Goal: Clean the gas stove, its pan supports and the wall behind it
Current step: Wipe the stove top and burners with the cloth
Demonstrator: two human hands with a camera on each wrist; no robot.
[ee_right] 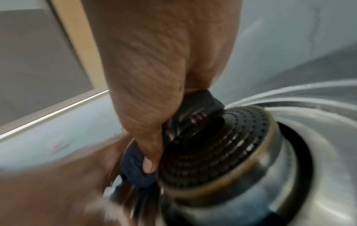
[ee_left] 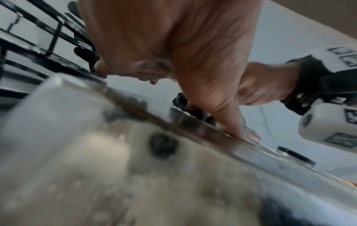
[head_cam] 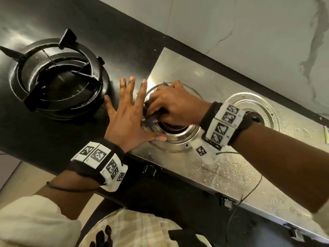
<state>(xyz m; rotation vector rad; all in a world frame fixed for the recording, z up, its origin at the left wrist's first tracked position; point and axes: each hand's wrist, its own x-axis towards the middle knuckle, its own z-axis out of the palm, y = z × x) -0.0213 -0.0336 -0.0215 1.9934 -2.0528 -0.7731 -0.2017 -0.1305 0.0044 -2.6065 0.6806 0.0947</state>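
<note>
Pinching a soft dark cloth [ee_right: 135,171] against the burner [ee_right: 222,146], the right hand [head_cam: 170,104] scrubbed; the left hand [head_cam: 128,111], spread flat at nine o'clock, braced the gas stove [head_cam: 222,168]; wet steel looked slippery; the limp cloth likely wanted bunching.

Black countertop [head_cam: 128,32], pale marble-veined wall tiles [head_cam: 249,24], beige floor [head_cam: 26,175]
</note>
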